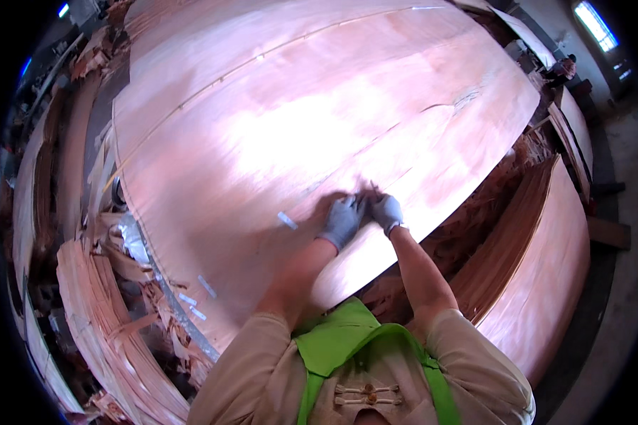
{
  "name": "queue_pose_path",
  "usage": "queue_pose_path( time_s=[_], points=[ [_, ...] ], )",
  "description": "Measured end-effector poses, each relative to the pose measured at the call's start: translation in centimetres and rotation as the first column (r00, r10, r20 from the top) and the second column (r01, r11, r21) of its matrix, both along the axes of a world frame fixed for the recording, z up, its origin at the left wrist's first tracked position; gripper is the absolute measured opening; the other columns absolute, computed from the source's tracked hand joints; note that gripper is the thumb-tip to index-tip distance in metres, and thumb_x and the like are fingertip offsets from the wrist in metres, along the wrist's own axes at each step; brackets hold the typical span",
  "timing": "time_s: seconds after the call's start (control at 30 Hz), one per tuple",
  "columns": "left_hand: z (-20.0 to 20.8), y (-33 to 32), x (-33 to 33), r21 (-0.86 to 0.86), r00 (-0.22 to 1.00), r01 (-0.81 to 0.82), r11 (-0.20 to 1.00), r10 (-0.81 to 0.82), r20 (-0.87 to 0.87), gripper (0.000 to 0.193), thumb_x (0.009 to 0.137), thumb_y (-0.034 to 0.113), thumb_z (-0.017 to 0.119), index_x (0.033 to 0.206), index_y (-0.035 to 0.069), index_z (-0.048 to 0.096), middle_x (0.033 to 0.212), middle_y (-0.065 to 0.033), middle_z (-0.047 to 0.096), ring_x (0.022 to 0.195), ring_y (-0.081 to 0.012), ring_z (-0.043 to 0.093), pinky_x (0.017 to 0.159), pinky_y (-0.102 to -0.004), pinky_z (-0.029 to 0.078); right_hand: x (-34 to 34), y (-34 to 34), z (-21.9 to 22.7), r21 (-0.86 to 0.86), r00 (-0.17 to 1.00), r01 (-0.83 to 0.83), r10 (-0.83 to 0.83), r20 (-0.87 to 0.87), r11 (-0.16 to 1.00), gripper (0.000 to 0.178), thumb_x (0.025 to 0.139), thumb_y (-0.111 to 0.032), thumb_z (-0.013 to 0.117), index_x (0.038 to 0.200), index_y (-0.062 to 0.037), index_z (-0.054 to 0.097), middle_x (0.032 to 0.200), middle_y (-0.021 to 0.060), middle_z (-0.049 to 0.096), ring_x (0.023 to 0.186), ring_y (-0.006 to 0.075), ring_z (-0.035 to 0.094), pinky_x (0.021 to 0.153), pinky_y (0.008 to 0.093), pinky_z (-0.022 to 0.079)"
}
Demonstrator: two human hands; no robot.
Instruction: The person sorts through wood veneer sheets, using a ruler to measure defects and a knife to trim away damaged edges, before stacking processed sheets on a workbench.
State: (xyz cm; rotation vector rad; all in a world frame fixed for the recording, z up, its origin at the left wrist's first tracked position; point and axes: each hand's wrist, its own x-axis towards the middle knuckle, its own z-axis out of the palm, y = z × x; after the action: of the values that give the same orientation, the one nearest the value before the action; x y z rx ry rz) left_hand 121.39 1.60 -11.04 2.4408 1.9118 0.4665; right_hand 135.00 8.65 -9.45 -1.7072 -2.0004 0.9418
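A broad sheet of pale reddish wood veneer (pixel 213 163) lies spread in front of me. Both hands wear grey gloves and meet close together near its front edge. My left hand (pixel 343 222) has its fingers curled down at the veneer. Beside it, my right hand (pixel 388 212) is closed too, its fingertips around a small dark sliver. The fingertips are partly hidden, so what the left one grips cannot be made out. A short piece of whitish tape (pixel 287 220) lies on the sheet left of my hands.
Several more tape strips (pixel 207 286) lie at the sheet's left front. A long thin strip (pixel 261 57) crosses the far part. Stacked veneer (pixel 539 248) stands at the right, with torn scraps (pixel 432 262) beside it. More stacks (pixel 106 319) stand at the left. A person (pixel 564 68) is far off at the right.
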Motion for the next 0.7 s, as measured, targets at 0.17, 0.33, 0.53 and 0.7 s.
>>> queue_pose_path(
  time_s=[0.17,0.33,0.53,0.7],
  points=[
    [0.4,-0.6,0.2,0.078,0.992,0.009,0.997,0.001,-0.128,0.043,0.086,0.014,0.038,0.129,0.009,0.046,0.122,-0.0108,0.053,0.1,-0.0236,0.052,0.078,-0.0403,0.042,2.3,-0.5,3.1,-0.037,0.98,-0.139,0.143,0.137,0.99,0.045,0.083,-0.046,0.053,0.091,-0.0034,0.066,0.089,0.0223,0.063,0.088,0.0379,0.06,0.077,0.0426,0.047],
    [4.8,0.2,0.3,-0.213,0.999,-0.01,0.977,0.001,-0.046,0.044,0.083,0.011,0.042,0.126,0.011,0.049,0.119,-0.0111,0.054,0.09,-0.025,0.057,0.071,-0.0402,0.043,4.1,5.3,4.0,-0.044,0.955,-0.25,0.254,0.155,0.967,0.029,0.084,-0.033,0.059,0.084,-0.005,0.065,0.074,0.0157,0.064,0.071,0.0265,0.062,0.066,0.0359,0.049],
    [6.0,0.9,0.3,0.137,0.967,-0.092,0.986,0.056,0.25,0.053,0.076,0.002,0.05,0.128,0.01,0.047,0.123,-0.0146,0.053,0.088,-0.0305,0.058,0.068,-0.0405,0.047,-9.0,16.1,19.3,0.309,0.688,-0.306,0.433,-0.581,0.9,0.026,0.091,-0.026,0.054,0.101,-0.0037,0.063,0.064,0.0009,0.055,0.046,0.0083,0.047,0.044,0.0251,0.039],
    [13.3,-1.1,-0.4,0.135,0.9,-0.299,0.945,0.233,0.368,0.056,0.074,0.001,0.051,0.129,0.008,0.044,0.128,-0.0151,0.049,0.096,-0.0334,0.056,0.076,-0.0431,0.047,-23.0,19.5,32.1,0.397,0.434,-0.352,0.524,-0.733,0.847,0.035,0.085,-0.023,0.064,0.108,0.0019,0.06,0.081,0.0055,0.062,0.073,0.0103,0.053,0.063,0.0262,0.045]
  ],
)
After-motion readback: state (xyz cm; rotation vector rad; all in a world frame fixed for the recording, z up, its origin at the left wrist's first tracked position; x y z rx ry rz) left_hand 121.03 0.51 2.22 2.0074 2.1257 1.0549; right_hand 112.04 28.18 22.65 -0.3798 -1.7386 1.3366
